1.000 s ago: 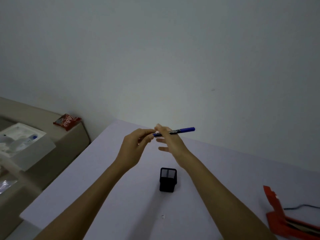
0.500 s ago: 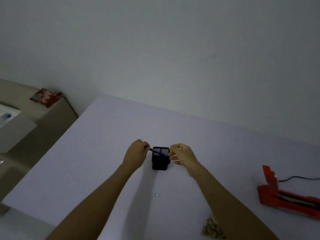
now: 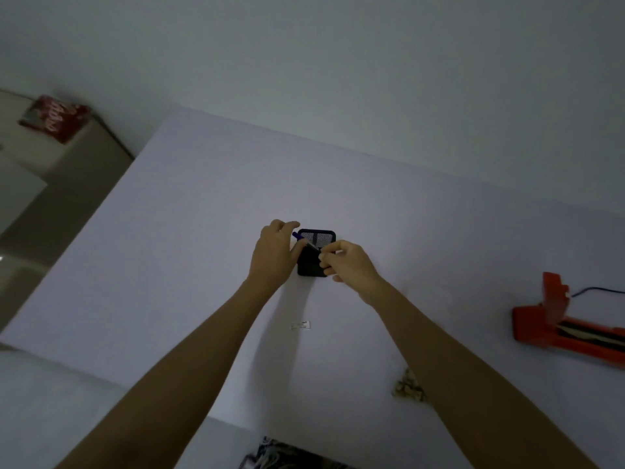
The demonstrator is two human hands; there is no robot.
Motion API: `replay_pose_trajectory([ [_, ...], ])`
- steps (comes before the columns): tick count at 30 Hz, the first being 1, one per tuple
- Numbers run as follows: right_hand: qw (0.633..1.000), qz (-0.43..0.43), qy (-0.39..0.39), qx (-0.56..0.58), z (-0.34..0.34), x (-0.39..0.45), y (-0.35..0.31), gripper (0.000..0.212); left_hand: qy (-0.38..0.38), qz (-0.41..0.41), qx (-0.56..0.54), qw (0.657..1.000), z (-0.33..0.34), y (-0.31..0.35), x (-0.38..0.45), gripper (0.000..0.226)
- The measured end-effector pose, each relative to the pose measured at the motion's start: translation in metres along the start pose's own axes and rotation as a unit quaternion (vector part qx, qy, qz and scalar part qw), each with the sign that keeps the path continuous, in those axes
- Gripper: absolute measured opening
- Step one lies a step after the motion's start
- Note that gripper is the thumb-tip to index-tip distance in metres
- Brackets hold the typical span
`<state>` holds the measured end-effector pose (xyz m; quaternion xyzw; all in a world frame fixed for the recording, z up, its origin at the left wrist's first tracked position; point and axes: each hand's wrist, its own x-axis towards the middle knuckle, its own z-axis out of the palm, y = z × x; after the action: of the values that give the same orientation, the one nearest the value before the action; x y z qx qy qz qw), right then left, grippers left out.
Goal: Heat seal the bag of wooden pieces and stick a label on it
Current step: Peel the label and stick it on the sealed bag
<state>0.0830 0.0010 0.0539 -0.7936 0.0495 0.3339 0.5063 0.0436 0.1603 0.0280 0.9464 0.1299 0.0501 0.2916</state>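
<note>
Where the white table [image 3: 203, 265] meets the wall, both hands reach to a black mesh pen holder [image 3: 316, 253]. The red heat sealer [image 3: 554, 330] sits far right; the bag of wooden pieces [image 3: 407, 389] lies near, beside the right forearm. Left hand [image 3: 275, 255] curls against the holder; right hand [image 3: 348, 264] pinches a blue pen [image 3: 304, 241] over it. A small label [image 3: 300, 325] lies between the arms.

- At centre we see a black mesh pen holder [image 3: 316, 253] on the white table [image 3: 203, 231], a blue pen [image 3: 303, 241] slanting into it.
- At ten o'clock, a red snack packet [image 3: 54, 118] lies on a beige cabinet [image 3: 67, 184].
</note>
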Motion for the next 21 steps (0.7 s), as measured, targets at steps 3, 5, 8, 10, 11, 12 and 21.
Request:
replay_pose_trajectory([
  [3,1.0,-0.015,0.0,-0.015,0.001,-0.005,0.002,0.023,0.063,0.023,-0.008,0.998,-0.013,0.0,-0.01,0.027],
  [5,0.998,-0.041,-0.011,-0.047,0.002,-0.009,0.007,0.023,0.067,0.044,-0.016,0.997,-0.019,0.0,-0.022,0.018],
  [8,0.994,-0.065,-0.02,-0.089,0.01,-0.016,0.019,0.021,-0.019,0.069,-0.013,0.997,-0.016,-0.008,-0.046,0.014],
  [10,0.991,-0.063,-0.024,-0.117,0.019,-0.019,0.032,0.02,-0.103,0.07,0.006,0.992,-0.007,-0.016,-0.061,0.015],
  [11,0.989,-0.06,-0.028,-0.134,0.024,-0.02,0.039,0.02,-0.146,0.058,0.021,0.987,0.0,-0.02,-0.068,0.019],
  [12,0.986,-0.056,-0.03,-0.153,0.03,-0.019,0.047,0.021,-0.187,0.045,0.037,0.981,0.008,-0.024,-0.074,0.025],
  [21,0.965,-0.066,-0.007,-0.255,0.077,-0.012,0.104,0.022,-0.255,0.028,0.113,0.96,0.063,-0.051,-0.104,0.039],
])
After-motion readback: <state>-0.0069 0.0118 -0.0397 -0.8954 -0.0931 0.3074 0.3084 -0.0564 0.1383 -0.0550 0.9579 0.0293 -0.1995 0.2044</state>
